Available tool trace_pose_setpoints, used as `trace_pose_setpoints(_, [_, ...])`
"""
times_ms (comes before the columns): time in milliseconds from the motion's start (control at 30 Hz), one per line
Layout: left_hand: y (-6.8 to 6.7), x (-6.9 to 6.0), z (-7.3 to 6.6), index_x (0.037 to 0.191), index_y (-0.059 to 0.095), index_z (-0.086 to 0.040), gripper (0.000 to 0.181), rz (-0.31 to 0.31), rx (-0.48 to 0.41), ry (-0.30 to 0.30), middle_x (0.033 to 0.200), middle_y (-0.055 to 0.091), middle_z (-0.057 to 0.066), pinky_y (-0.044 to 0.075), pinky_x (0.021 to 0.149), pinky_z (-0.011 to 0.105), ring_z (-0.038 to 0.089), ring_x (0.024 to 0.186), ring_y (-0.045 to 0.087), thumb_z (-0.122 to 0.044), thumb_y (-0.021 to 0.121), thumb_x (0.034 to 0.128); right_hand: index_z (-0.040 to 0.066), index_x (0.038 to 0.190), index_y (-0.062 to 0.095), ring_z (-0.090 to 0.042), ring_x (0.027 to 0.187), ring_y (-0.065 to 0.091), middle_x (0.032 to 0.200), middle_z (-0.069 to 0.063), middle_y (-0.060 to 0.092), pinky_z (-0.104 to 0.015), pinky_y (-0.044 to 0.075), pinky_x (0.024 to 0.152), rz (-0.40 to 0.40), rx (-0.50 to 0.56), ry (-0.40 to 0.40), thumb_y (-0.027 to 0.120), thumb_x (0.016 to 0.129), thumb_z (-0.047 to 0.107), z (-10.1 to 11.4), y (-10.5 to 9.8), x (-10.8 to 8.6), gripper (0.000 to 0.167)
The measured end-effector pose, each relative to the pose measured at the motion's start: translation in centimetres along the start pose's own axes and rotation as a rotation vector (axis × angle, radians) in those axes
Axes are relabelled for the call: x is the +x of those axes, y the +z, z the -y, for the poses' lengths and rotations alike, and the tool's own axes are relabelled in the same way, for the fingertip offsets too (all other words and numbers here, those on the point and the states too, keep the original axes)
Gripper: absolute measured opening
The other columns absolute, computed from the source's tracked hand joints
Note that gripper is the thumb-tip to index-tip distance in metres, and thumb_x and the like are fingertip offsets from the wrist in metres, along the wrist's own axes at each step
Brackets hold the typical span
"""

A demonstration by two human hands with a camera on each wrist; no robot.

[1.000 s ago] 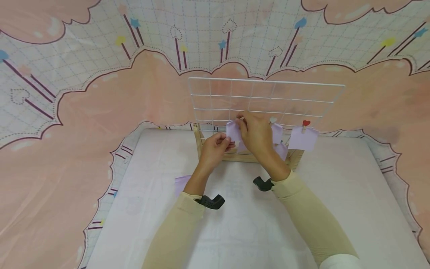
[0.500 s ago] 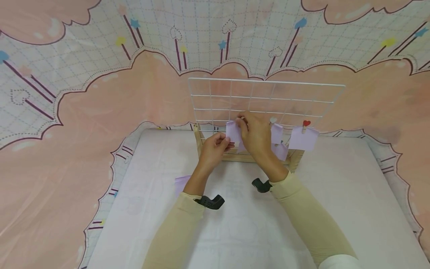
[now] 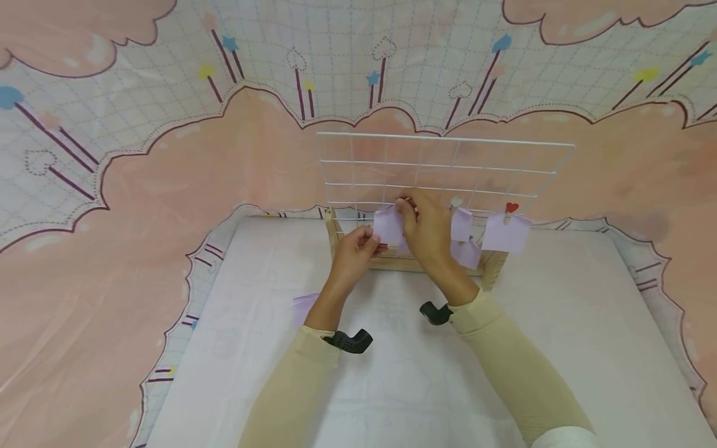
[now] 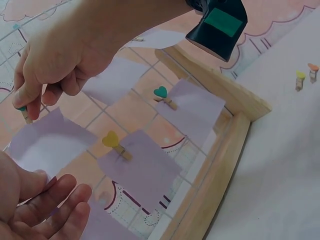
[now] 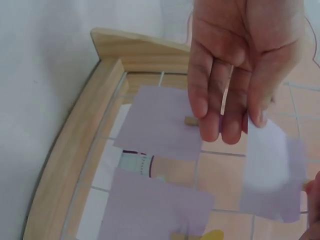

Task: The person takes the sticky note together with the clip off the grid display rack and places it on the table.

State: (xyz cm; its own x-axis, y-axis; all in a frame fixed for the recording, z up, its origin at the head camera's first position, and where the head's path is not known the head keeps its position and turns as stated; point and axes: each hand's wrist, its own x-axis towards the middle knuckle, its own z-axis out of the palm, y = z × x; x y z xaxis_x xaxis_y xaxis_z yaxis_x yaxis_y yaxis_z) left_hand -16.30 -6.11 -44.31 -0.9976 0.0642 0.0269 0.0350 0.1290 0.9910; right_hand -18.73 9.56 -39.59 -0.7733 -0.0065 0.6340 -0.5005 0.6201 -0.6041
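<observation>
My left hand (image 3: 353, 252) pinches the lower left edge of a light purple sheet of paper (image 3: 388, 225) against the front of a white wire grid (image 3: 403, 165). At that sheet's top edge, my right hand (image 3: 428, 230) pinches a small wooden clothespin (image 4: 26, 116) with a green heart, partly hidden by the fingers. Whether the clothespin grips the wire cannot be seen. Other purple sheets hang on the grid from heart clothespins: one with a yellow heart (image 4: 111, 140), one with a green heart (image 4: 160, 92), and one with a red heart (image 3: 512, 208) at the right.
A wooden base (image 3: 398, 264) holds the grid up on the white-covered table (image 3: 392, 386). Another purple sheet (image 3: 304, 307) lies partly behind my left forearm. Two clothespins, with yellow (image 4: 300, 80) and orange (image 4: 313, 71) hearts, lie on the table. A patterned cloth (image 3: 252, 168) hangs behind.
The held sheet's left edge and my left fingers have shifted slightly left. My right hand stays at the sheet's top edge. The head view has tilted a little.
</observation>
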Motion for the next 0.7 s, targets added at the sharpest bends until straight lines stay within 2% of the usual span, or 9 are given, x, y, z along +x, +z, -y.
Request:
trace_pose_setpoints(167, [-0.5,-0.3,0.5,0.104,0.062,0.009,0.015,-0.003,-0.004,-0.012,0.103,0.072,0.028,0.062,0.086,0.037,0.034,0.095,0.075,-0.006,0.057,0.1032,0.002,0.106,0.071,-0.023,0.059,0.071,0.09,-0.013,0.077,-0.035,0.055,0.054,-0.025,0.04,-0.004,0.064,0.101,0.019,-0.2,0.4,-0.4,0.019])
trace_pose_setpoints(467, [-0.9,-0.8,0.9,0.1,0.062,0.007,0.015,-0.009,-0.004,-0.019,0.101,0.073,0.027,0.062,0.086,0.038,0.034,0.095,0.076,-0.006,0.057,0.1034,-0.002,0.102,0.067,-0.022,0.052,0.069,0.083,-0.015,0.075,-0.038,0.058,0.052,-0.16,0.057,-0.083,0.065,0.1,0.018,0.5,0.2,-0.1,0.02])
trace_pose_setpoints(567, [-1.0,-0.9,1.1,0.101,0.062,0.007,0.015,-0.014,-0.019,-0.03,0.102,0.073,0.027,0.062,0.086,0.037,0.033,0.095,0.076,-0.006,0.057,0.1036,-0.003,0.102,0.067,-0.021,0.05,0.067,0.081,-0.015,0.075,-0.035,0.057,0.05,-0.154,0.069,-0.097,0.065,0.1,0.015,0.9,-0.2,0.2,0.019])
trace_pose_setpoints(700, [-1.3,-1.1,1.4,0.105,0.063,0.008,0.015,-0.022,-0.039,-0.043,0.103,0.072,0.027,0.062,0.087,0.036,0.031,0.095,0.076,-0.006,0.056,0.1036,-0.002,0.103,0.068,-0.018,0.052,0.068,0.081,-0.012,0.075,-0.023,0.052,0.05,-0.098,0.08,-0.064,0.064,0.101,0.015,1.0,-0.6,-0.2,0.017])
